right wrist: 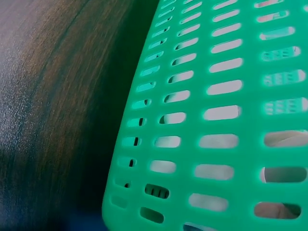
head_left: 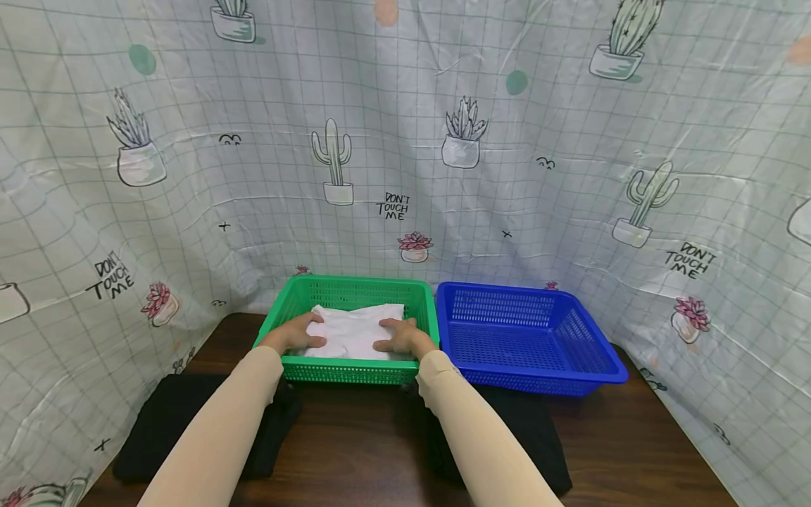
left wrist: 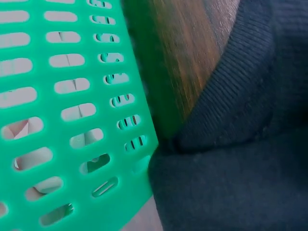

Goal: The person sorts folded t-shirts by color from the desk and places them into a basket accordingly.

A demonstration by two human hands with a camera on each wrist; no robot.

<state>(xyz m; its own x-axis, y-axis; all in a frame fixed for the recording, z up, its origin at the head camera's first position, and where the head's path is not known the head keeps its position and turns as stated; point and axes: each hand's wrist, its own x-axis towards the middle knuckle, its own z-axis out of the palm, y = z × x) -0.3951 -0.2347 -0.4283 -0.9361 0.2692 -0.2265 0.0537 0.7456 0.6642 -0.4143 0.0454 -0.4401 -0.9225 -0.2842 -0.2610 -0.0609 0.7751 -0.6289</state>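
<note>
A folded white cloth (head_left: 357, 327) lies inside the green basket (head_left: 355, 372) in the head view. My left hand (head_left: 296, 333) grips its left side, thumb and forefinger on top. At its right side my right hand (head_left: 405, 336) holds it in the same way. The other fingers are largely hidden by the cloth and the basket. Through the slots of the green basket wall (left wrist: 108, 159), the left wrist view shows bits of white cloth and a finger. The right wrist view likewise shows white behind the slotted wall (right wrist: 192, 139).
To the right stands a blue slotted basket (head_left: 507, 345). A folded black garment (head_left: 171, 415) lies at the left, its ribbed edge (left wrist: 240, 82) close to the green basket. Another black garment (head_left: 526, 436) lies under the right forearm. A patterned curtain (head_left: 393, 141) hangs behind the brown table (head_left: 355, 451).
</note>
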